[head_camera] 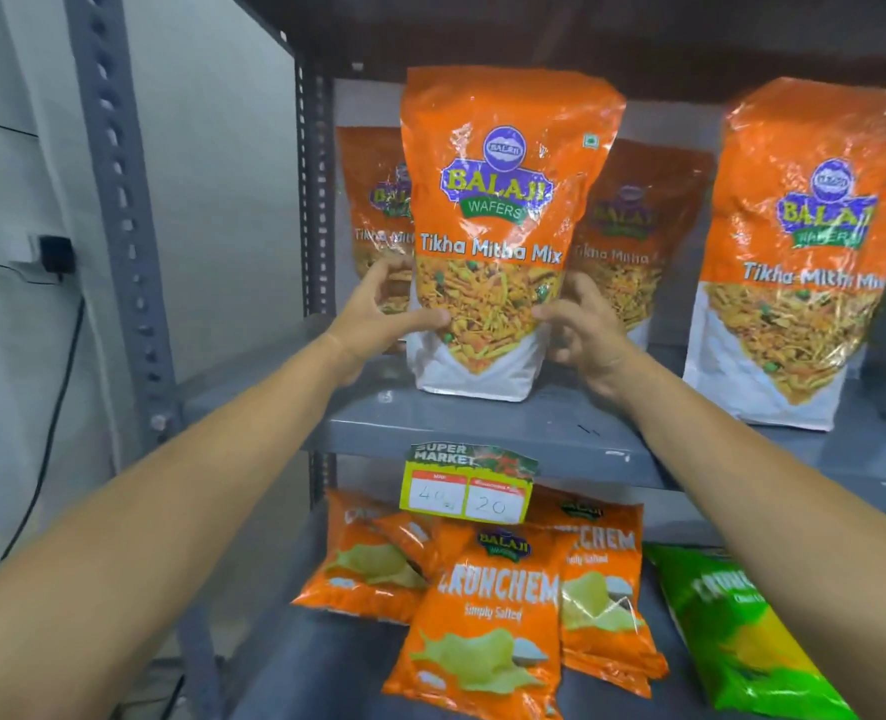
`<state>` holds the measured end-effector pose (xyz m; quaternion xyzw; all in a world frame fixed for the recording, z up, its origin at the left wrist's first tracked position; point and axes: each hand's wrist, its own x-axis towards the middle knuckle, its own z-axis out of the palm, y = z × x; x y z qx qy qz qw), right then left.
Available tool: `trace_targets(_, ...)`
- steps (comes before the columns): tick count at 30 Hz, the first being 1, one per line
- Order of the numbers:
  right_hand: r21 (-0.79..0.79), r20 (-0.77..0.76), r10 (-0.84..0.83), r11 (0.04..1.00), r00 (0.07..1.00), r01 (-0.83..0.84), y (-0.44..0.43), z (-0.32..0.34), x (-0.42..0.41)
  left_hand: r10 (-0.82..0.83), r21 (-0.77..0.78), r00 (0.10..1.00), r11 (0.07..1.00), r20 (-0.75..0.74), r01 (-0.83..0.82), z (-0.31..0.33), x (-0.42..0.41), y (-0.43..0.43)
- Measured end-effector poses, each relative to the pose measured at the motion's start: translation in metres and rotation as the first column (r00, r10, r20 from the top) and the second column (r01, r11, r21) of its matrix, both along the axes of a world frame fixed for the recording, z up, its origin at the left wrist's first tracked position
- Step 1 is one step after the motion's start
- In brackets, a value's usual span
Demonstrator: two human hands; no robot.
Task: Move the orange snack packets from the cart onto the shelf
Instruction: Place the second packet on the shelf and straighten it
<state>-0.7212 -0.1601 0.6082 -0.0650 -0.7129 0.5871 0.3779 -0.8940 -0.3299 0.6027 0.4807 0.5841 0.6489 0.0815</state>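
An orange Tikha Mitha Mix packet (503, 200) stands upright on the grey metal shelf (560, 433), near its front edge. My left hand (384, 319) grips its lower left side and my right hand (581, 330) grips its lower right side. Two more orange packets of the same kind stand behind it, one at the back left (373, 200) and one at the back right (633, 226). Another orange packet (804, 252) stands upright further right on the same shelf. The cart is out of view.
A yellow price tag (469, 488) hangs from the shelf's front lip. On the lower shelf lie several orange Crunchem packets (487, 615) and a green packet (742, 631). A grey slotted upright (119, 210) stands at left, beside a white wall with a black plug (56, 254).
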Motion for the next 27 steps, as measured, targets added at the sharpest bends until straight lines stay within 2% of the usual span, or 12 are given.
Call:
trace_targets(7, 0.086, 0.025, -0.012, 0.996, 1.0, 0.009, -0.006, 0.0, -0.015, -0.014, -0.051, 0.998, 0.999, 0.054, 0.016, 0.003, -0.013, -0.011)
trace_targets(11, 0.072, 0.056, 0.019, 0.997, 0.998, -0.023, -0.023, 0.0, -0.036, -0.027, -0.088, 0.997, 0.996, 0.068, 0.032, 0.002, -0.033, -0.03)
trace_targets(15, 0.035, 0.081, 0.066, 0.997, 0.994, -0.069, -0.045, 0.002, -0.07, -0.007, -0.028, 0.992, 1.0, 0.125, 0.011, -0.001, -0.053, -0.051)
trace_targets(19, 0.029, 0.075, 0.077, 0.996, 0.994, -0.08, -0.048, 0.001, -0.079, -0.007, -0.035, 0.991, 0.999, 0.132, 0.011, 0.001, -0.058, -0.056)
trace_targets(27, 0.176, 0.029, 0.102, 0.979, 0.994, -0.105, -0.047, -0.005, -0.077, -0.05, 0.007, 0.988, 0.999, 0.149, 0.049, -0.002, -0.055, -0.063)
